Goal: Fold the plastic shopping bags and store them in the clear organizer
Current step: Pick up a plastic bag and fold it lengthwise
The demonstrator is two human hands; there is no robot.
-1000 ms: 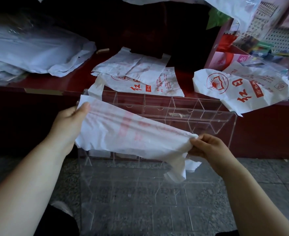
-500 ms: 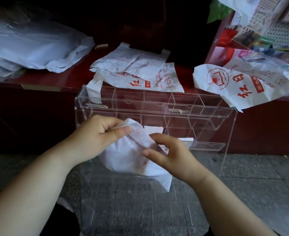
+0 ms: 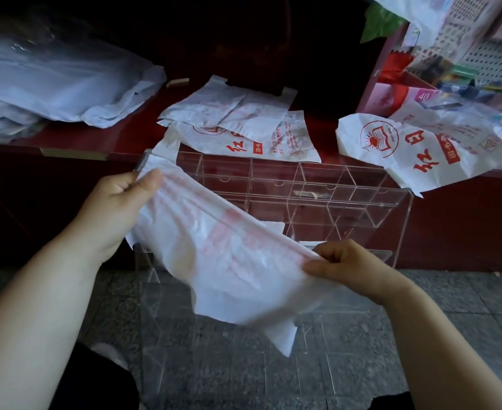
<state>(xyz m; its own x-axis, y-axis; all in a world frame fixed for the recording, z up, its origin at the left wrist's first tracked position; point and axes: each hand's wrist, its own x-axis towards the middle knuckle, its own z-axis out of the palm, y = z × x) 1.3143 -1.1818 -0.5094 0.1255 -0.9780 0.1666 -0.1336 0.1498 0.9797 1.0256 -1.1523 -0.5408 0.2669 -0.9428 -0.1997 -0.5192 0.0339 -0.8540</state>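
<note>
The white bag (image 3: 229,261), faintly printed in red, is up in the air, stretched on a slant in front of the clear organizer (image 3: 317,184) and lower than the counter's front edge. The left hand (image 3: 116,211) grips its upper end, thumb laid over the film and fingers curled behind it. The right hand (image 3: 353,267) pinches the lower end, fingers curled tight on the gathered plastic. A loose tail of the bag hangs down below the stretched part, nearer the right hand.

The organizer stands against the front face of the red counter (image 3: 66,134), its top row of compartments just under the front edge. A bit of white shows in one compartment behind the stretched bag; what it is cannot be told.

Near the middle of the counter's front edge two crumpled printed bags (image 3: 243,125) lie flat and overlapping, a strip of one drooping over the edge by the organizer's left corner. Toward the right end lies a bag with a round book logo (image 3: 421,146), its lower part hanging past the front edge. A heap of white plastic (image 3: 51,84) fills the left end. A pegboard rack (image 3: 480,45) of small goods rises behind the right end, and grey speckled floor (image 3: 465,306) lies below
</note>
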